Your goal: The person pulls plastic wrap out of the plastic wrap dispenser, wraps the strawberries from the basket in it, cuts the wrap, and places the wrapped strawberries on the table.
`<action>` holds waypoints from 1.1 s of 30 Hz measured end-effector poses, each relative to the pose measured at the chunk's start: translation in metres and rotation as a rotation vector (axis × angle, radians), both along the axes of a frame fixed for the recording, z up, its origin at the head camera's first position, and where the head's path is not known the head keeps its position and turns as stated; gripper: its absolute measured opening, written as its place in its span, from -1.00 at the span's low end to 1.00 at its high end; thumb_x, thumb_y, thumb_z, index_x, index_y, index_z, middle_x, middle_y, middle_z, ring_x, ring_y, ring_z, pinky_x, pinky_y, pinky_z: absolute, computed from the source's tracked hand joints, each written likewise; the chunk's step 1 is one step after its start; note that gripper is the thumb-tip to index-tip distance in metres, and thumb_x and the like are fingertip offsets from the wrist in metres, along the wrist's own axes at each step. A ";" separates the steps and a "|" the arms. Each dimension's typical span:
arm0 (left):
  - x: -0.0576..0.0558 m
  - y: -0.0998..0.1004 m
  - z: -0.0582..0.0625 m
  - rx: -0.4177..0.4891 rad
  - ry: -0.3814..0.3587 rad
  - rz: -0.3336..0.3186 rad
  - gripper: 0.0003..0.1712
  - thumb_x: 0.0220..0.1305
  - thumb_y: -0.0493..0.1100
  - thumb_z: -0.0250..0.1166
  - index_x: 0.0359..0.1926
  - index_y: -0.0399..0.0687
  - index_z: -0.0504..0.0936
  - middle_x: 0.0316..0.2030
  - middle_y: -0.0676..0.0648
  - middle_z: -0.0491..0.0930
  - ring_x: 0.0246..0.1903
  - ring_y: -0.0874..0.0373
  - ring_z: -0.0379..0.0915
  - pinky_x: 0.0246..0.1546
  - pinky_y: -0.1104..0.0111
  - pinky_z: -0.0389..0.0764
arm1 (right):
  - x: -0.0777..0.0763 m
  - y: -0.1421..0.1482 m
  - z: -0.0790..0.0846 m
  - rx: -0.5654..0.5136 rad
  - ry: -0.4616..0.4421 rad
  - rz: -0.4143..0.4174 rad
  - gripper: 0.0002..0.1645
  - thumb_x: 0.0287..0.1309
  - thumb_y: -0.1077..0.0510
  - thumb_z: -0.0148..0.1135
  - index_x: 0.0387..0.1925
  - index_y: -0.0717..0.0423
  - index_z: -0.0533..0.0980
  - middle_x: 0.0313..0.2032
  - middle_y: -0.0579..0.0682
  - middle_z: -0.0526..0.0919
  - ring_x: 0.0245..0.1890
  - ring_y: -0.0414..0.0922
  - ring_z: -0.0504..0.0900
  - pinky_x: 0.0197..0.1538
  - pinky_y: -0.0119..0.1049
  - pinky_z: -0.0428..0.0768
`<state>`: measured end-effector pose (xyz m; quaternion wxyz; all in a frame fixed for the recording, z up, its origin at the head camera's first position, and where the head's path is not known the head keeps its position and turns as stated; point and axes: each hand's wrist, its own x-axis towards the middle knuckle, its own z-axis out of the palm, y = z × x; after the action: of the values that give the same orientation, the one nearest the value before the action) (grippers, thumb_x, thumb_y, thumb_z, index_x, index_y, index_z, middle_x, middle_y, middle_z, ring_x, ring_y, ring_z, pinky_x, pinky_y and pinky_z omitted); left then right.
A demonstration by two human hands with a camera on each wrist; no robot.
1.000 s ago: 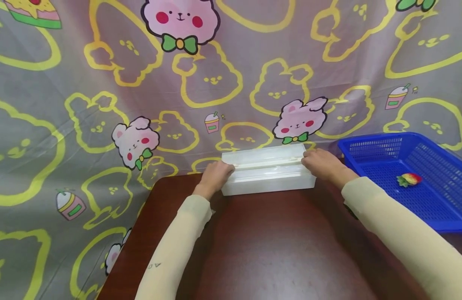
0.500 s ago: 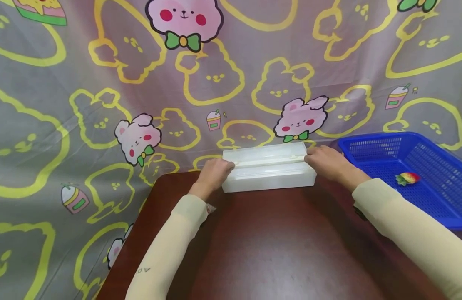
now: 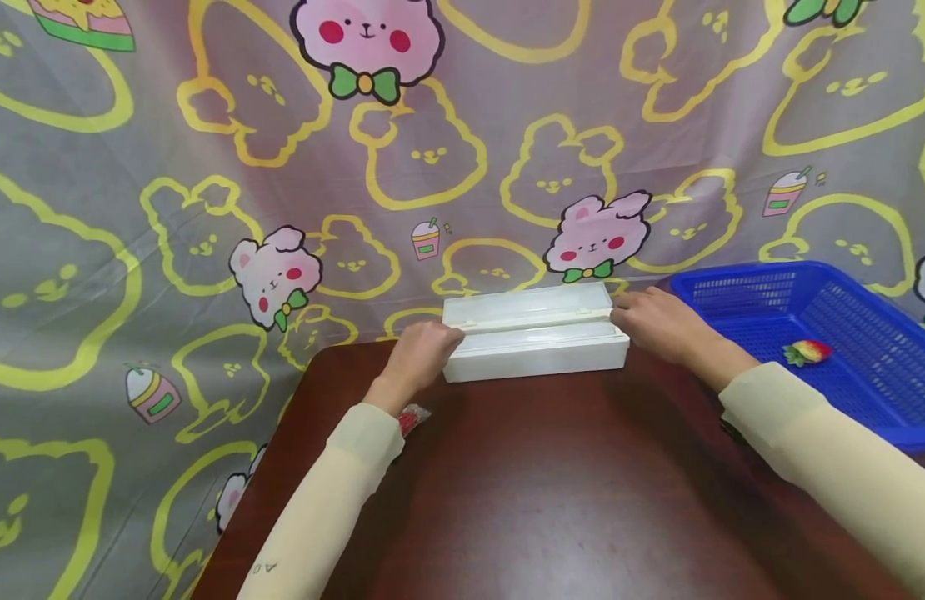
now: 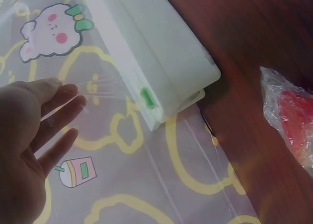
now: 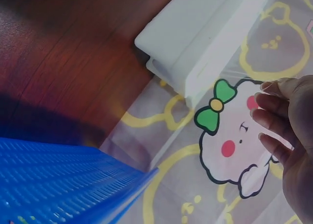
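Observation:
A long white cling film dispenser (image 3: 537, 358) with its lid raised lies at the far edge of the table. At its left end my left hand (image 3: 423, 354) pinches the edge of the clear cling film (image 4: 100, 87), which stretches in thin creases toward the dispenser in the left wrist view. My right hand (image 3: 657, 323) is at the other end, thumb and fingertips together in a pinch; the film there is barely visible. A green slider (image 4: 147, 98) shows on the dispenser's end. Beside my left forearm lies a red item in clear wrap (image 4: 296, 121).
To the right stands a blue plastic basket (image 3: 740, 287) with a strawberry (image 3: 806, 352) in it. The brown table (image 3: 537, 483) reaches a patterned curtain (image 3: 477, 175) that hangs behind and to the left.
Both hands stay at the dispenser's ends and have shifted only slightly, the left one a little outward. The forearms have swung outward, and the wrapped red item now shows beside the left sleeve.

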<state>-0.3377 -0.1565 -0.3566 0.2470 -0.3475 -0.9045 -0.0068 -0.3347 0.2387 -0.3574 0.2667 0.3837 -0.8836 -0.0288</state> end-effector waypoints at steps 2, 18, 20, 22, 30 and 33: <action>0.003 -0.002 0.001 0.006 0.003 0.000 -0.65 0.48 -0.29 0.19 -0.53 -0.02 0.57 -0.70 0.03 0.39 -0.62 0.13 0.33 -0.53 0.19 0.48 | 0.003 -0.001 0.001 0.000 0.015 0.009 -0.72 0.06 0.48 0.15 -0.54 0.05 0.49 -0.50 -0.03 0.50 -0.40 0.02 0.56 -0.23 0.04 0.55; 0.032 -0.008 0.012 0.002 0.064 -0.058 -0.64 0.37 -0.38 0.24 -0.55 0.02 0.42 -0.72 0.11 0.27 -0.64 0.16 0.32 -0.42 0.17 0.49 | 0.029 0.005 0.018 -0.007 0.137 0.078 -0.75 0.12 0.45 0.15 -0.50 0.05 0.48 -0.50 -0.07 0.47 -0.36 -0.01 0.57 -0.23 -0.02 0.50; 0.036 -0.007 0.014 0.009 0.075 -0.067 -0.65 0.37 -0.38 0.25 -0.54 0.03 0.44 -0.71 0.12 0.30 -0.64 0.18 0.34 -0.40 0.17 0.50 | 0.032 0.006 0.020 -0.016 0.144 0.094 -0.76 0.11 0.45 0.15 -0.49 0.06 0.49 -0.50 -0.07 0.47 -0.36 -0.01 0.57 -0.22 -0.01 0.51; 0.039 -0.008 0.016 0.013 0.084 -0.070 -0.65 0.37 -0.37 0.25 -0.54 0.02 0.45 -0.72 0.12 0.31 -0.64 0.18 0.34 -0.41 0.17 0.51 | 0.035 0.006 0.023 -0.024 0.149 0.106 -0.76 0.10 0.46 0.15 -0.47 0.06 0.49 -0.50 -0.08 0.48 -0.36 0.00 0.57 -0.20 0.01 0.52; 0.055 -0.010 0.018 0.034 0.070 -0.073 -0.70 0.41 -0.36 0.23 -0.48 0.01 0.51 -0.70 0.12 0.33 -0.63 0.19 0.31 -0.46 0.22 0.46 | 0.045 0.009 0.027 -0.042 0.147 0.137 -0.76 0.03 0.46 0.24 -0.47 0.06 0.49 -0.54 -0.11 0.43 -0.41 -0.03 0.52 -0.20 0.01 0.52; 0.060 -0.010 0.018 0.044 0.063 -0.074 -0.74 0.43 -0.31 0.25 -0.45 0.01 0.55 -0.66 0.13 0.39 -0.60 0.18 0.35 -0.41 0.21 0.51 | 0.050 0.010 0.028 -0.036 0.147 0.140 -0.77 0.02 0.45 0.26 -0.44 0.07 0.51 -0.53 -0.10 0.44 -0.41 -0.03 0.51 -0.18 0.00 0.52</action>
<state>-0.2775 -0.1667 -0.3384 0.2826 -0.3751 -0.8825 -0.0249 -0.2843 0.2492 -0.3294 0.3389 0.4365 -0.8331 -0.0223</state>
